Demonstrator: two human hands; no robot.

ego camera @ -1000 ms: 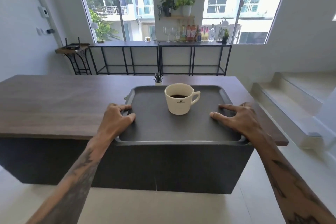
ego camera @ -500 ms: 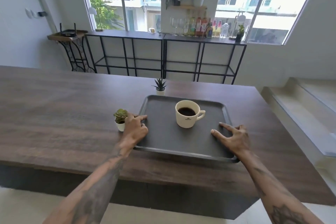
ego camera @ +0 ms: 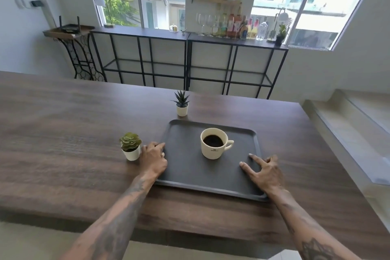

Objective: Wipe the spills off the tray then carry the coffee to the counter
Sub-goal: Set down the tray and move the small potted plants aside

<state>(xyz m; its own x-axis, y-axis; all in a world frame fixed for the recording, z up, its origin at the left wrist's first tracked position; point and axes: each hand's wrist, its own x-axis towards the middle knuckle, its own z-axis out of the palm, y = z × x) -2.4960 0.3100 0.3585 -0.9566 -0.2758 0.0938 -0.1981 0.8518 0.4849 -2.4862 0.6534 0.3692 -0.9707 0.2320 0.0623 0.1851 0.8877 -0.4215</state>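
Observation:
A dark grey tray (ego camera: pixel 190 173) lies flat on the brown wooden counter (ego camera: pixel 63 154). On it, right of centre, stands a cream cup (ego camera: pixel 213 151) of black coffee with its handle to the right. My left hand (ego camera: pixel 153 161) grips the tray's left rim, fingers curled over the edge. My right hand (ego camera: pixel 263 173) holds the right rim near the front corner, thumb and forefinger spread on the tray's surface. No spill shows on the tray.
A small round succulent (ego camera: pixel 130 146) in a white pot stands just left of my left hand. A spiky plant (ego camera: pixel 182 104) sits just beyond the tray's far left corner. Black console tables (ego camera: pixel 190 37) with glasses and bottles line the window wall. Steps (ego camera: pixel 348 124) rise at the right.
The tray, carried at the counter's near edge a second ago, has moved forward and now rests on the counter beside the two small plants. Both hands stay on its rims.

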